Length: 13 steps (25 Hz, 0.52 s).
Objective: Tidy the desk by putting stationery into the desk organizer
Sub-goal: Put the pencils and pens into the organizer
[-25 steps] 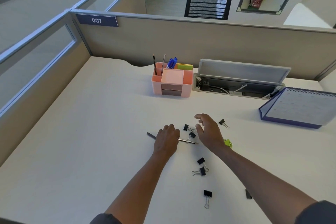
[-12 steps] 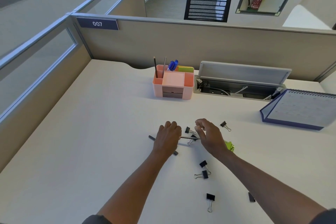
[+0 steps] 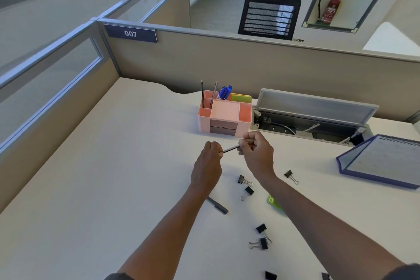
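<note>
Head view: pen (image 3: 230,149) held just before organizer (image 3: 225,113), clamped at either end by left hand (image 3: 208,163) and right hand (image 3: 258,154), fingers curled shut, probably to steady it. Cap (image 3: 217,205) and clips (image 3: 245,180) left nearer, on desk (image 3: 91,188).

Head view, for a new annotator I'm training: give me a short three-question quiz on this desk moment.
1. True or false: both hands hold the thin dark pen above the desk.
2. Which colour is the desk organizer? A pink, B blue, C black.
3. What lies on the desk beside the left forearm?

Key
1. True: left hand and right hand each close a grip on one end.
2. A.
3. A grey pen cap; binder clips lie to its right.
</note>
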Each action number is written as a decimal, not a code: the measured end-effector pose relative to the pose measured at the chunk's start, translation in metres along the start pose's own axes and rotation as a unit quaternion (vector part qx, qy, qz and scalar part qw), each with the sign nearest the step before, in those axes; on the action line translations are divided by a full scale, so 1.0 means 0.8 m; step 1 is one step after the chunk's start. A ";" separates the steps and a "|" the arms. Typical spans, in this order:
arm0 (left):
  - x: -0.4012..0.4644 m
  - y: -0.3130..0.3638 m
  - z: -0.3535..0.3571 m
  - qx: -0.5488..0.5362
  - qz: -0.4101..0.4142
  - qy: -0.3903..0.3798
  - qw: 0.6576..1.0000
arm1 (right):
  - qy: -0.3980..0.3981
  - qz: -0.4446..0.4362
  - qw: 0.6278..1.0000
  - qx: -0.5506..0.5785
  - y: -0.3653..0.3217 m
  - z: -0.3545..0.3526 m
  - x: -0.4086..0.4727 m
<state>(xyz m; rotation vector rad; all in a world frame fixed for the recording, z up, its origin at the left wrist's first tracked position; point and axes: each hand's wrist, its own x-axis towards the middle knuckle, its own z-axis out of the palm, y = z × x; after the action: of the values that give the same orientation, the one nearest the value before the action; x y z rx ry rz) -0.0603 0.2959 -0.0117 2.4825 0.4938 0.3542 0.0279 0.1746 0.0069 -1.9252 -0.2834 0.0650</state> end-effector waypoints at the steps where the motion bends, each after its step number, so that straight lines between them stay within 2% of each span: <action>1: 0.009 -0.001 -0.003 -0.008 -0.007 0.014 1.000 | 0.008 0.008 1.000 0.017 -0.006 0.008 0.009; 4: 0.042 -0.003 -0.013 -0.018 -0.011 0.043 0.999 | 0.028 0.004 0.999 0.044 -0.022 0.027 0.036; 8: 0.091 -0.010 -0.024 -0.010 0.008 0.075 0.997 | 0.041 -0.076 0.996 0.018 -0.047 0.045 0.089; 13: 0.123 -0.031 -0.020 0.063 0.014 0.050 0.997 | 0.022 -0.162 0.986 -0.045 -0.071 0.069 0.168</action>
<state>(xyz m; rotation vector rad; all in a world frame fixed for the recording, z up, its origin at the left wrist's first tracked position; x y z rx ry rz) 0.0155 0.3643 0.0000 2.6052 0.5384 0.4729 0.1391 0.2747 0.0519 -1.9428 -0.5730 -0.2089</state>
